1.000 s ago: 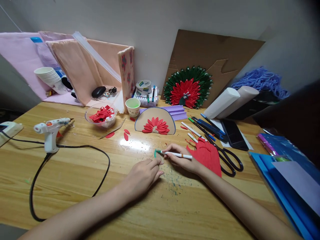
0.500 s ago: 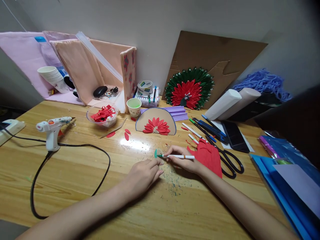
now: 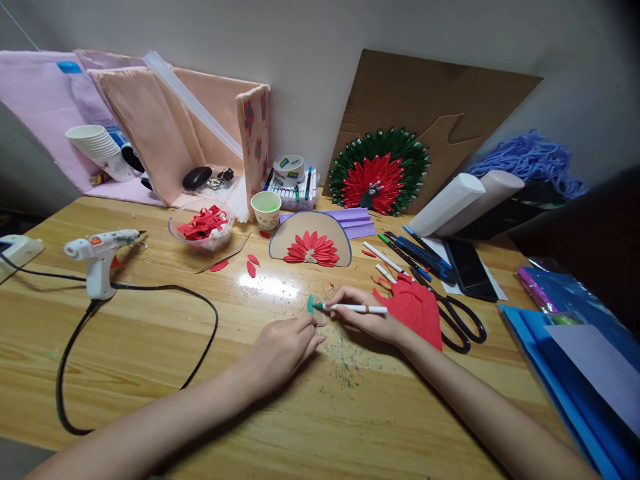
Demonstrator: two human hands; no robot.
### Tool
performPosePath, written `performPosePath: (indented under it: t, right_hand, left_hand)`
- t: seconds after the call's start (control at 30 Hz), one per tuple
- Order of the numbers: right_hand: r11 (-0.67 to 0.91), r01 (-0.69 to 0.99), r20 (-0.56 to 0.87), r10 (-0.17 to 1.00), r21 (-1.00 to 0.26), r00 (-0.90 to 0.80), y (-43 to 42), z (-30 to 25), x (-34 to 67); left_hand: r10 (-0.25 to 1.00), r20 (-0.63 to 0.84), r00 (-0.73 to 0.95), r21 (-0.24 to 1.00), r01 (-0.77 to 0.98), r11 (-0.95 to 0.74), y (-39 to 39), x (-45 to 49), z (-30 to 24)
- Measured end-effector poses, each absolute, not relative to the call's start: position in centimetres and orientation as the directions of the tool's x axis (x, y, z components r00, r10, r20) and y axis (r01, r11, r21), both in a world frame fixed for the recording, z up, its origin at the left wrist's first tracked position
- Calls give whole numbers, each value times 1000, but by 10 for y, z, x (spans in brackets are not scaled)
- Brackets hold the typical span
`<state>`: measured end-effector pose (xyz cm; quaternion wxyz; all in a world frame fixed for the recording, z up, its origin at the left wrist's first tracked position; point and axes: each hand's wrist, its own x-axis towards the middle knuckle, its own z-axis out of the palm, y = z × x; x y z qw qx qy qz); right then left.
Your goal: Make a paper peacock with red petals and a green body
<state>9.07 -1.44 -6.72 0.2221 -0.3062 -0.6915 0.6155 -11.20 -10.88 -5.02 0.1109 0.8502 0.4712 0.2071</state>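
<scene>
Your right hand (image 3: 367, 321) pinches the marker (image 3: 357, 309), tip at the card (image 3: 320, 318) between your hands; your left hand (image 3: 287, 345) touches its near edge (pinching or pressing, can't tell). Weak hold could let it skid, smearing green.

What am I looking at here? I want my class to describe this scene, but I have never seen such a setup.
There is no machine: these are a person's bare hands, seen from a camera worn on the head, looking forward and down. The right hand holds a white marker, its green tip on a small, partly green piece. The left hand has its fingertips at that piece's lower edge. On the wooden table beyond them stands a half-round board with red petals. A glue gun stands to the left; red paper and black-handled scissors lie to the right.
</scene>
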Motion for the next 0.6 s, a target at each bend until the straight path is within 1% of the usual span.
performPosePath:
  t: [0.07, 0.13, 0.2, 0.27, 0.37, 0.47, 0.57, 0.6]
  right_hand:
    - [50, 152, -72, 711, -987, -699, -14, -67, 91]
    - [30, 162, -99, 677, -986, -730, -14, -67, 91]
    - [14, 172, -116, 680, -985, -724, -13, -67, 92]
    - [45, 176, -95, 695, -983, -713, -12, -66, 92]
    - [87, 164, -67, 657, -983, -751, -11, -65, 93]
    - [132, 180, -38, 696, -975, -717, -11, -64, 93]
    - [119, 198, -68, 672, -973, -738, -12, -64, 93]
    - [105, 196, -73, 680, -975, -729, -12, -64, 93]
  left_hand:
    - [847, 248, 471, 375, 759, -532, -109, -112, -49]
    - [843, 254, 474, 371, 757, -537, -108, -113, -49]
    - [841, 269, 469, 375, 753, -540, -108, -113, -50]
    - [836, 298, 461, 385, 743, -547, -108, -113, -51]
    - [833, 315, 454, 408, 728, -551, -107, -114, -51]
    - [835, 314, 453, 418, 723, -550, -106, -114, -52]
    - [836, 315, 450, 426, 720, -548, -106, -115, -53]
    - [836, 312, 450, 432, 717, -547, -105, -116, -53]
